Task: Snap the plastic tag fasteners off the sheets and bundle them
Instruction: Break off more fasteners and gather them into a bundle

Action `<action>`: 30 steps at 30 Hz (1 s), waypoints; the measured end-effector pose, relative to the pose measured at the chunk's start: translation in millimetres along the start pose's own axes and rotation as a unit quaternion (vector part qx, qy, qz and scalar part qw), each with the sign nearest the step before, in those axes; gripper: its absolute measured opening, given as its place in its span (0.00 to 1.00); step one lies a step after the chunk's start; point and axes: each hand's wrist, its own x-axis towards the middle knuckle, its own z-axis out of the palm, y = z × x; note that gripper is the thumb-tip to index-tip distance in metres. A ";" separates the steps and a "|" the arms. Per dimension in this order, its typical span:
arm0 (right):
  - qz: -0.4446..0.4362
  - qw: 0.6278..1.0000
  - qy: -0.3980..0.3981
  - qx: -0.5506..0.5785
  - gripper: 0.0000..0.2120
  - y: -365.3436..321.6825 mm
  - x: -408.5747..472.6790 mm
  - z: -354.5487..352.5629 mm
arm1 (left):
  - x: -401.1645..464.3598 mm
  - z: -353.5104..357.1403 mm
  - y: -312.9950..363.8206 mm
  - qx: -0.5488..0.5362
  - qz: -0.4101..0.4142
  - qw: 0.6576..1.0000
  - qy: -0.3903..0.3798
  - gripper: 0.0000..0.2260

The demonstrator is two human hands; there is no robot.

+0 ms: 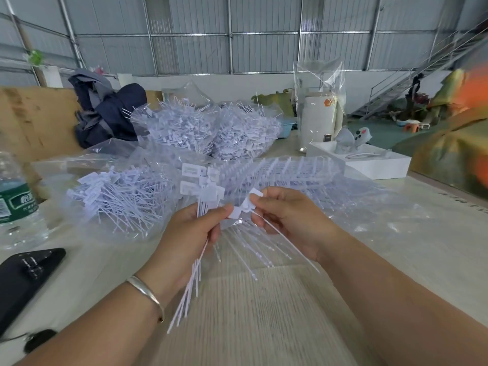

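My left hand (188, 235) grips a bundle of white tag fasteners (202, 192), their flat heads fanned above my fingers and their thin tails hanging down past my wrist. My right hand (286, 220) pinches a single fastener (247, 206) by its head, its long tail trailing down to the right. The two hands nearly touch at the thumbs. Behind them, sheets of joined fasteners (285, 171) lie on clear plastic on the table. A loose pile of separated fasteners (118, 194) lies to the left.
Two bags full of fasteners (206, 130) stand at the back. A water bottle (15, 202) and a black device (23, 276) sit at the left. A white box (369, 162) and a white container in plastic (320, 122) are at the right. Dark clothing (105, 109) lies behind.
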 end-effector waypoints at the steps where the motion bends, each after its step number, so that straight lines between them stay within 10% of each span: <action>1: 0.010 1.000 0.004 -0.001 0.11 0.3 0.1 -0.3 | 0.2 -0.3 0.6 0.001 -0.007 1.000 -0.008 0.17; 7: 0.013 0.999 0.030 0.012 0.14 -3.1 0.2 -2.6 | -0.3 -0.6 -0.8 0.178 0.104 0.978 0.047 0.11; 23: 0.004 0.997 -0.014 0.069 0.06 -6.3 -3.2 2.7 | -10.5 8.1 8.3 -0.101 -0.094 0.986 -0.098 0.13; 30: -0.103 0.975 0.055 -0.191 0.12 1.6 -2.4 11.6 | -8.3 9.0 1.5 -0.047 -0.063 0.993 -0.089 0.10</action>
